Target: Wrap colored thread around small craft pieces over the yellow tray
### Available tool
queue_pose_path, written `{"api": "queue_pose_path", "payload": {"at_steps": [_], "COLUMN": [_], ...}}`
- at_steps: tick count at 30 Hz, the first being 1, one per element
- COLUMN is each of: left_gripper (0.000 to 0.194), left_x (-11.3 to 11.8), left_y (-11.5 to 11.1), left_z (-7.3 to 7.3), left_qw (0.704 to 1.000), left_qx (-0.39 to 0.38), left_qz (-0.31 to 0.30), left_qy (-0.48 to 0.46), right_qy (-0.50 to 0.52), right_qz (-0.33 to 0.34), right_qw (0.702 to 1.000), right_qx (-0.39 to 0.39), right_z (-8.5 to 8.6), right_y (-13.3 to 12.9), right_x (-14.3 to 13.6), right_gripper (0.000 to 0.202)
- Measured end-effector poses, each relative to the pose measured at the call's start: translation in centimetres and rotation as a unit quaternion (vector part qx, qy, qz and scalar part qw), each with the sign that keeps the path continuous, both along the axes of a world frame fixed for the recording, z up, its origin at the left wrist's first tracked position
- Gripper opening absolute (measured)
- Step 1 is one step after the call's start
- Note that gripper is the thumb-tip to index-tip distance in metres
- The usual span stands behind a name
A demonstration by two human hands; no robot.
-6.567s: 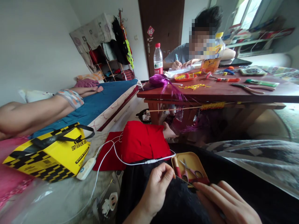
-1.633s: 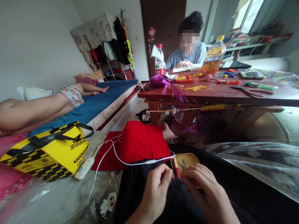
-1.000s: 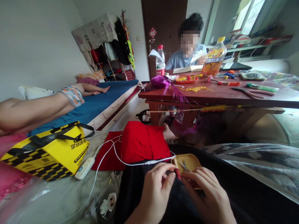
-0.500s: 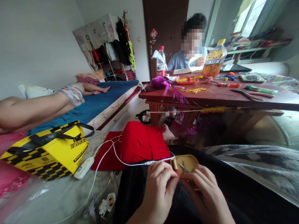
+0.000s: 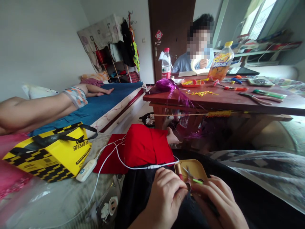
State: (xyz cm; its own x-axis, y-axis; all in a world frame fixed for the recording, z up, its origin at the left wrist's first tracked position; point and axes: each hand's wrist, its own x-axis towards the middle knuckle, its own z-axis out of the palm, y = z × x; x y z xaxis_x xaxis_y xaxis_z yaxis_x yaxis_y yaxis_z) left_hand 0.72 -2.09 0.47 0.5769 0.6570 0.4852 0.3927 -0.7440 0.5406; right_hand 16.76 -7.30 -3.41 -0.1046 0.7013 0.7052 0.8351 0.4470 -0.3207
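Note:
Above the dark cloth on the lap, my left hand is closed, thumb pressed to the fingers, on something too small to make out. Just to its right, my right hand is also closed, its fingertips almost meeting the left ones; what it pinches is hidden. A short bright green piece shows by the right fingertips. Behind both hands lies a yellow tray with small scissors and a red-and-tan stick in it.
A red cloth and white cable lie ahead. The red-brown table bears bottles, pliers, purple strands and yellow pieces. One person sits behind it with a book; another lies on the bed. A yellow bag stands at left.
Both hands have shifted slightly right, the right one farther. The bright green piece now shows by the right fingertips. The whole view has moved a little.

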Motion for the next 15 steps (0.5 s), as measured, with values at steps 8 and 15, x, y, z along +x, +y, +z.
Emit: {"api": "queue_pose_path", "payload": {"at_steps": [8,15], "left_gripper": [0.031,0.032], "left_x": [0.1,0.0], "left_y": [-0.1,-0.1], "left_z": [0.1,0.0], "left_qw": [1.000,1.000], "left_qx": [0.015,0.016], "left_qz": [-0.007,-0.010], "left_qy": [-0.006,-0.011], "right_qy": [0.003,-0.018], "right_qz": [0.009,0.005], "right_qw": [1.000,0.999], "right_qx": [0.029,0.026], "right_z": [1.4,1.5], "right_y": [0.0,0.3], "right_x": [-0.1,-0.5], "right_gripper": [0.006,0.002]}}
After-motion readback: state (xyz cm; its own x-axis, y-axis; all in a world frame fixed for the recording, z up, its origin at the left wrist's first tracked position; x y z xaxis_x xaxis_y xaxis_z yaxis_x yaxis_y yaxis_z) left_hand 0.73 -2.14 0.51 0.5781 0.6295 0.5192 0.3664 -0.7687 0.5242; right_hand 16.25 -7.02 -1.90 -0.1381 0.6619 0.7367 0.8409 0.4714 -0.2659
